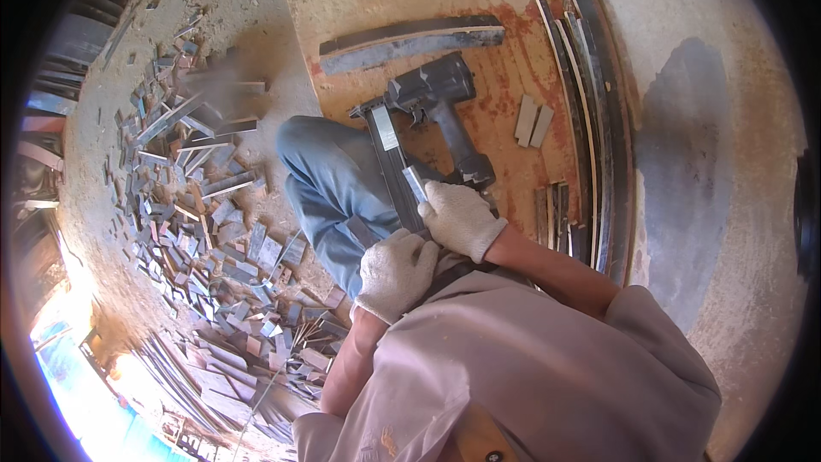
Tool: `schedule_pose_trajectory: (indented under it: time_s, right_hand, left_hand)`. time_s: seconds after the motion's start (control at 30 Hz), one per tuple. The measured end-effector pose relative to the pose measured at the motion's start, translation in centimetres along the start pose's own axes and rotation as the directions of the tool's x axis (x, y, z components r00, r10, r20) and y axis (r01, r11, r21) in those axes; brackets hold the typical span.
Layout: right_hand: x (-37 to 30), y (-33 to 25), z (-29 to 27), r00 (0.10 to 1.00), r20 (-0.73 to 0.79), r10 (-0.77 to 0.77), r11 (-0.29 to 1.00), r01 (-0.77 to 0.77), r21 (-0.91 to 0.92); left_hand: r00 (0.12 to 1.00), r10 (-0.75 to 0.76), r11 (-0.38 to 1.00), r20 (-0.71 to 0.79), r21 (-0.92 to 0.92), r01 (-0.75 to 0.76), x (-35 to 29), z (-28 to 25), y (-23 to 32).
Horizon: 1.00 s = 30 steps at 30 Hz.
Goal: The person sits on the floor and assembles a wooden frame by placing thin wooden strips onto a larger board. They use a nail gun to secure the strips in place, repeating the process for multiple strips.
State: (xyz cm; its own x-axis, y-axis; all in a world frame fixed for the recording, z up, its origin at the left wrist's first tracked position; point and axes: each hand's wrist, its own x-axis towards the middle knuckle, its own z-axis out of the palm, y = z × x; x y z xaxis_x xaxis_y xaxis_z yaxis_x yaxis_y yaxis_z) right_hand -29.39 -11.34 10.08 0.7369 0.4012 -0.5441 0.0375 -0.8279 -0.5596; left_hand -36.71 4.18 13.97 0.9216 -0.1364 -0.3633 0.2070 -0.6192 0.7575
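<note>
A black nail gun (pixel 445 111) lies in front of me on the plywood, its long magazine (pixel 389 154) running back across my legs toward my lap. My right hand (pixel 462 218), in a white knit glove, is closed round a short silver strip (pixel 414 183), which looks like a stick of nails or staples. The strip is beside the magazine's rear part. My left hand (pixel 395 272), gloved too, is curled near the magazine's rear end over my lap. A dark flat piece (pixel 361 231) shows at its far side; whether the fingers hold it I cannot tell.
Two dark-faced wood strips (pixel 410 44) lie beyond the nail gun on the stained plywood (pixel 359 0). Two small pale wood pieces (pixel 532 124) are right of it. Long strips (pixel 590 120) line the right edge. A heap of wood offcuts (pixel 205 205) covers the ground at left.
</note>
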Motion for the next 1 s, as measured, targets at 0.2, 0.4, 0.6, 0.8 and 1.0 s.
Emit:
schedule_pose_trajectory:
  time_s: [0.2,0.4,0.6,0.8,1.0]
  right_hand:
    - [0.3,0.8,0.4,0.991,-0.008,0.135,0.959,-0.128,0.253]
    - [0.8,0.5,0.6,0.999,-0.035,0.002,1.000,-0.001,0.009]
    - [0.4,0.8,-0.6,0.926,-0.299,-0.230,0.964,0.259,0.062]
    - [5.3,8.6,-5.3,0.855,-0.459,0.241,0.937,-0.081,0.341]
    - [9.9,6.5,-6.1,0.903,0.422,0.085,-0.080,-0.416,0.906]
  left_hand:
    - [0.997,0.073,0.996,0.010,0.043,-0.073,-0.1,0.4,-0.9]
    - [1.000,0.014,1.000,0.003,0.013,-0.014,-0.1,0.1,-0.3]
    - [0.998,-0.057,0.998,0.012,-0.012,0.058,-0.3,0.0,0.1]
    - [0.992,-0.059,0.997,-0.112,-0.047,0.054,0.7,0.5,0.0]
    - [0.977,-0.035,0.999,-0.212,-0.035,0.028,1.8,0.8,-1.6]
